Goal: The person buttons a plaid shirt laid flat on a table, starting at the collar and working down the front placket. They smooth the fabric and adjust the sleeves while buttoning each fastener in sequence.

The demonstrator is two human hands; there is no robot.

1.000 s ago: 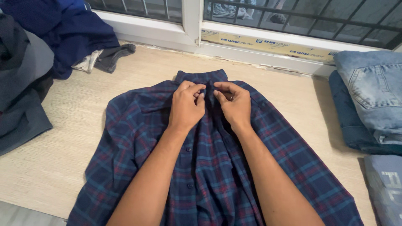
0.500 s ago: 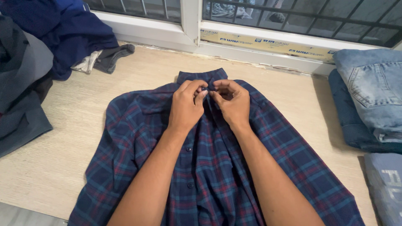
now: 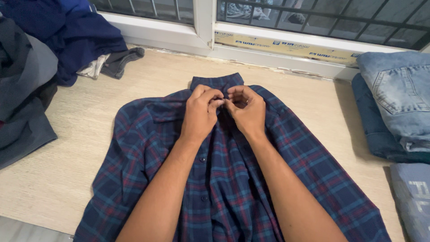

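Both hands, left hand [image 3: 199, 114] and right hand [image 3: 246, 112], pinched the plaid shirt [image 3: 224, 179] at its collar; folded jeans [image 3: 394, 103] lay right, dark clothes [image 3: 40, 58] left.

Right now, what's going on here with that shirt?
A person has a dark plaid shirt spread flat on a pale floor. The left hand and right hand meet just below the collar, fingertips pinching the front placket. Folded jeans sit to the right, loose dark clothes to the left.
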